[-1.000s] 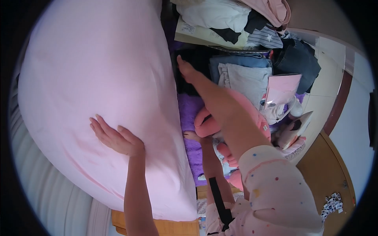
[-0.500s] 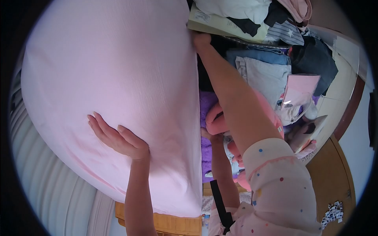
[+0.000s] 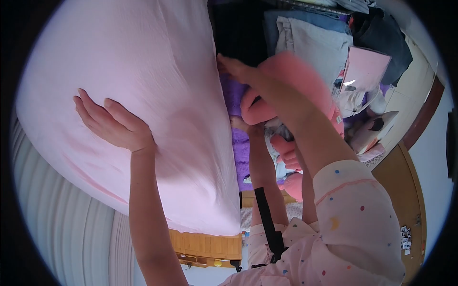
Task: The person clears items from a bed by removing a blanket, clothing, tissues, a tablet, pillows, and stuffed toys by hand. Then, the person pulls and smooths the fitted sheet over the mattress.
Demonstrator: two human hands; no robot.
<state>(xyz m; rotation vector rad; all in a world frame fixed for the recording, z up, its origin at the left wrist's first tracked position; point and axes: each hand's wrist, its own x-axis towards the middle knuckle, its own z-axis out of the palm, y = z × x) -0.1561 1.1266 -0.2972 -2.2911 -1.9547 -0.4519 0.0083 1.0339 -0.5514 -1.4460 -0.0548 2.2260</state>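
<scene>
A pink fitted sheet (image 3: 181,157) covers the mattress, with wrinkles running along it. My left hand (image 3: 114,121) rests on the sheet, its fingers stretched out and the thumb apart, holding nothing. At the mattress's right edge is my right hand (image 3: 234,69), fingers extended beside the sheet and nothing visible in them; some fingers are partly hidden. Below my right forearm lies a pink plush toy (image 3: 300,71). Purple fuzzy fabric (image 3: 242,152) runs along the bed's side, with my bare foot (image 3: 240,124) on it.
Folded pale trousers (image 3: 310,47) and blue jeans (image 3: 273,28) are piled right of the bed. Near them lie a pink packet (image 3: 365,69) and dark clothing (image 3: 389,47). A wooden cabinet (image 3: 205,245) stands past the bed's lower end, a pleated white curtain (image 3: 62,190) at left.
My right hand has come back along the mattress edge, away from the clothes-topped box. My left hand sits farther up and left in view. The camera view has shifted.
</scene>
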